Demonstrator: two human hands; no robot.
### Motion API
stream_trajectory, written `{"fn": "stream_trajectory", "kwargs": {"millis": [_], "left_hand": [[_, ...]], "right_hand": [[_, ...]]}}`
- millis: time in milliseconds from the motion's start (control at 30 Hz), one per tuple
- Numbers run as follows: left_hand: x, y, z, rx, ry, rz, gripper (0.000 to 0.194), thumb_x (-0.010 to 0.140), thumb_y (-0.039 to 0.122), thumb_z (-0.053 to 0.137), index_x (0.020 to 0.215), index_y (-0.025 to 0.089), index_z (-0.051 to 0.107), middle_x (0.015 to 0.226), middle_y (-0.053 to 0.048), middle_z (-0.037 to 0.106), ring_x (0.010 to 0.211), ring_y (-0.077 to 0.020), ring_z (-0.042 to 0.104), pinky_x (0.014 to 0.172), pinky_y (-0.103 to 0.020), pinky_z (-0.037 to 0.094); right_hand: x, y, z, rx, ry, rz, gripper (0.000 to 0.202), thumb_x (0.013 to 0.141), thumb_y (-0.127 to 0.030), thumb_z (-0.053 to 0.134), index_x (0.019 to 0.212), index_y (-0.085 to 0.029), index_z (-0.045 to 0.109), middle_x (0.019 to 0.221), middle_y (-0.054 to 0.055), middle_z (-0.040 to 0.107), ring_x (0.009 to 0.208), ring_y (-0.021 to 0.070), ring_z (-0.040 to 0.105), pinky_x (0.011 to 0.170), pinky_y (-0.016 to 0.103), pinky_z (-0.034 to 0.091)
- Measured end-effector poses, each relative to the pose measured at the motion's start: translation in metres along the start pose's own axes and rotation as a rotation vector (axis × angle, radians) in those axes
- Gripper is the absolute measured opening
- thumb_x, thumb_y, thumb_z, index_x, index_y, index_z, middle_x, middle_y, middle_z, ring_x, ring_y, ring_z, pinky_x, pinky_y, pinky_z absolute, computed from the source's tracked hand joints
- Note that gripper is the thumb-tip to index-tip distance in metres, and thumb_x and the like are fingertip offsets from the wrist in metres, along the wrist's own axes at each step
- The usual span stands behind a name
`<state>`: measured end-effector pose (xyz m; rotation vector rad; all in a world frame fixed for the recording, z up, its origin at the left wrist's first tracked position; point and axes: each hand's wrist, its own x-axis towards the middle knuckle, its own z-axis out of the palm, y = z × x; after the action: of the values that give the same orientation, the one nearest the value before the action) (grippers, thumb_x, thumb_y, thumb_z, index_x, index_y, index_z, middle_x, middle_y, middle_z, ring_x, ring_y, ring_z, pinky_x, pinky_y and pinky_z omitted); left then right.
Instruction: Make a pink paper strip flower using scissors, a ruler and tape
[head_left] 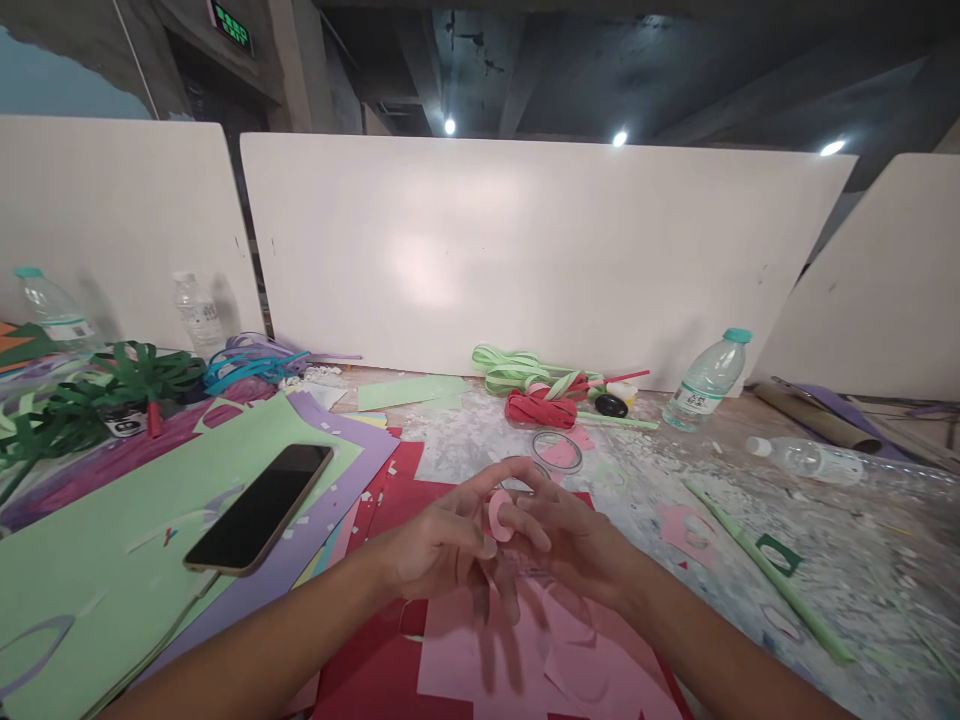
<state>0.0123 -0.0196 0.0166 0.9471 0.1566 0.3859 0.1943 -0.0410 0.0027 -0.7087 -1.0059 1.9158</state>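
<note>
So both hands are up close together over the middle of the worktop (626, 535), with a little pink paper curl (498, 516) right in between. The right hand (574, 530) has its grip mostly closed, thumb and fingers bent in around the curl. The left hand (439, 545) has its fingers half bent and its thumb right by the curl, but I can't tell if it's actually pinching it. Fingers overlap a lot there.

Just below the hands there's some pink paper (450, 660) lying on red paper (367, 630). Over on the left, a phone (262, 510) sits face up on light green paper (112, 530), with purple paper (360, 455) underneath. Past the hands you've got a tape ring (580, 453), a red ribbon bundle (540, 409) and a green ribbon bundle (506, 368). A teal-capped bottle (705, 382) leans by the white board (600, 250), and a green paper stick (772, 575) lies off to the right.
</note>
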Motion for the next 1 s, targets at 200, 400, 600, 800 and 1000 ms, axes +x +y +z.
{"fn": "stream_trajectory", "kwargs": {"millis": [200, 400, 600, 800, 1000], "left_hand": [[-0.002, 0.002, 0.003, -0.100, -0.025, -0.064, 0.085, 0.065, 0.004, 0.052, 0.139, 0.037, 0.026, 0.109, -0.006, 0.064, 0.067, -0.0207, 0.071, 0.039, -0.016, 0.047], [0.000, 0.000, 0.000, -0.157, -0.016, -0.064, 0.081, 0.068, 0.006, 0.049, 0.141, 0.031, 0.023, 0.088, -0.004, 0.069, 0.057, -0.0188, 0.069, 0.036, -0.015, 0.046], [0.002, -0.001, -0.001, -0.085, -0.008, -0.094, 0.067, 0.083, 0.014, 0.050, 0.141, 0.032, 0.022, 0.079, -0.003, 0.068, 0.052, -0.0176, 0.068, 0.033, -0.013, 0.043], [0.002, -0.005, -0.003, -0.043, 0.028, -0.090, 0.062, 0.089, 0.025, 0.050, 0.143, 0.033, 0.018, 0.099, -0.008, 0.069, 0.047, -0.0165, 0.067, 0.028, -0.014, 0.038], [0.001, -0.003, -0.002, 0.071, 0.208, -0.088, 0.060, 0.088, 0.034, 0.056, 0.141, 0.031, 0.029, 0.072, 0.001, 0.068, 0.038, -0.0117, 0.061, 0.027, -0.015, 0.036]], "right_hand": [[0.000, 0.007, -0.001, 0.091, 0.052, 0.035, 0.033, 0.071, -0.023, 0.073, 0.097, -0.024, 0.052, 0.061, -0.007, 0.049, 0.063, 0.0123, 0.053, 0.071, 0.031, 0.046], [0.003, 0.013, 0.001, 0.050, 0.073, 0.029, 0.036, 0.073, -0.042, 0.071, 0.100, -0.024, 0.055, 0.075, 0.000, 0.058, 0.070, 0.0159, 0.057, 0.072, 0.035, 0.048], [0.004, 0.016, 0.000, 0.101, 0.017, 0.039, 0.029, 0.077, -0.033, 0.069, 0.100, -0.025, 0.055, 0.070, -0.002, 0.058, 0.065, 0.0145, 0.058, 0.070, 0.034, 0.047], [0.003, 0.014, -0.001, 0.121, 0.019, 0.016, 0.032, 0.073, -0.018, 0.071, 0.100, -0.023, 0.054, 0.075, -0.001, 0.063, 0.069, 0.0149, 0.061, 0.075, 0.037, 0.047], [0.000, 0.010, -0.001, 0.098, 0.024, 0.038, 0.038, 0.071, -0.017, 0.071, 0.102, -0.024, 0.051, 0.063, -0.005, 0.057, 0.065, 0.0150, 0.059, 0.075, 0.037, 0.045]]}}
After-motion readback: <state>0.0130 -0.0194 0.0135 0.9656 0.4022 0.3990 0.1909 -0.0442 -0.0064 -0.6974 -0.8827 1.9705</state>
